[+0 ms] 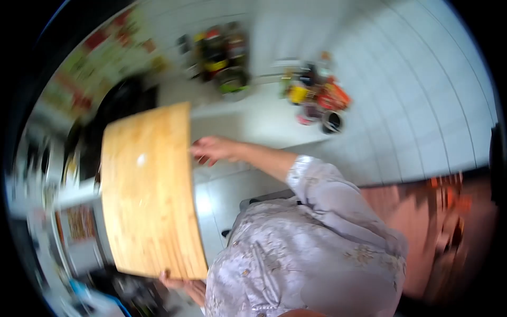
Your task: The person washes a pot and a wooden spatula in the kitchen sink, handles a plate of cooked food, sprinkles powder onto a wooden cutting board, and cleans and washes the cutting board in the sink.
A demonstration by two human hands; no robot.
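Note:
A large wooden cutting board [150, 195] with a few small white specks is held up on the left side of the view. My left hand [182, 284] grips its lower edge, thumb on the face and the other fingers mostly hidden behind it. At the long right edge, close to the upper corner, my right hand [211, 150] has its curled fingers against the wood. Motion blur softens these fingertips.
Bottles and jars [216, 50] stand on the white counter [264, 119] at the back, beside a pot with green contents [231, 82]. Farther right are packets and jars [317, 95] and a dark-filled cup [331, 122]. A dark pan [124, 98] lies behind the board.

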